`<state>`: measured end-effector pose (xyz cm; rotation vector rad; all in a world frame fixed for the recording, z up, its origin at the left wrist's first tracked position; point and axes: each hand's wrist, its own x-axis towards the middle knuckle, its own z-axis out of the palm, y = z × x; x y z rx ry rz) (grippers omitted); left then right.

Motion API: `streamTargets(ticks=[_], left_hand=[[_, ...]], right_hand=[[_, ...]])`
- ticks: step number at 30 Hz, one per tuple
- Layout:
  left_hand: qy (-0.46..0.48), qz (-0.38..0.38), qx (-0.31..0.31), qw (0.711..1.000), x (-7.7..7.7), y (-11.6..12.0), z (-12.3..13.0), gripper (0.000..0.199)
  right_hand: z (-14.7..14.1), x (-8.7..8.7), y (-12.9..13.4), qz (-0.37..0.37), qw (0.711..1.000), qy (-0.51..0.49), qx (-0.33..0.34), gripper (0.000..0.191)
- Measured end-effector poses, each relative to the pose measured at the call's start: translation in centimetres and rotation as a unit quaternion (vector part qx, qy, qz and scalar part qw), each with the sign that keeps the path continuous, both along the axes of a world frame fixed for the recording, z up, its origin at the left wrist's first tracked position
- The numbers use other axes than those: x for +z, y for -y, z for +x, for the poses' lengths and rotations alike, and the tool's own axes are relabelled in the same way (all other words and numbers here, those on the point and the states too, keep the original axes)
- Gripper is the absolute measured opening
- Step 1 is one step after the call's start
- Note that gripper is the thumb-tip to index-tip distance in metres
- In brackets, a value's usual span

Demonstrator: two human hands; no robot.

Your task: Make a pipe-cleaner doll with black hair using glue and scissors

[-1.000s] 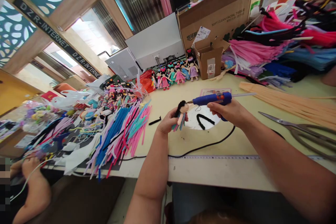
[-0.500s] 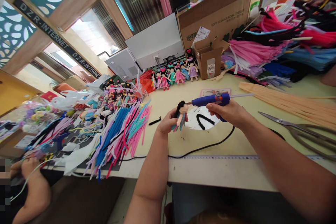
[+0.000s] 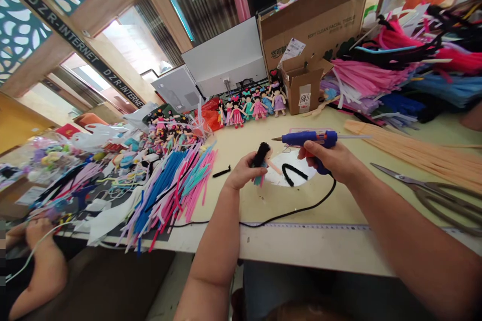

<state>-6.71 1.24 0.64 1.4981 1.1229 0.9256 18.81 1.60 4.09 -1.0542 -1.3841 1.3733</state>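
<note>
Between the fingers of my left hand [image 3: 244,171] is a small doll [image 3: 262,154] with black fuzzy hair on top and teal and pink strands below. My right hand [image 3: 327,156] grips a blue glue gun [image 3: 309,138], its tip pointing left, a short gap from the doll's head. A clear glue stick juts from the gun's rear. Under the gun, a bent black pipe cleaner [image 3: 289,176] lies on a white round patch [image 3: 297,183]. A short black piece [image 3: 221,172] rests on the table left of my left hand.
Scissors [image 3: 425,181] and peach pipe cleaners [image 3: 414,146] lie on the right. Finished dolls [image 3: 259,106] stand by a small carton [image 3: 303,85] at the back. Coloured pipe cleaners [image 3: 169,180] spread left. A black cable [image 3: 297,209] crosses in front. Another person's hand [image 3: 39,230] is far left.
The glue gun has drawn back rightward and its tip has parted from the doll's head. My left hand has turned the doll, so its black hair faces me more.
</note>
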Motion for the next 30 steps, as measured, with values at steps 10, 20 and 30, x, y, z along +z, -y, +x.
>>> streamTargets(ticks=[10,20,30], left_hand=[[-0.362,0.235,0.136,0.892,0.8,0.6,1.8,0.041],[-0.462,0.282,0.162,0.825,0.2,0.7,2.1,0.029],[-0.475,0.278,0.172,0.817,0.4,1.0,2.5,0.031]], right_hand=[[0.2,-0.3,-0.2,0.022,0.999,0.026,0.012,0.043],[0.0,-1.1,-0.4,0.05,0.996,0.064,-0.021,0.041],[-0.6,-0.9,-0.1,0.062,0.987,0.136,-0.059,0.033]])
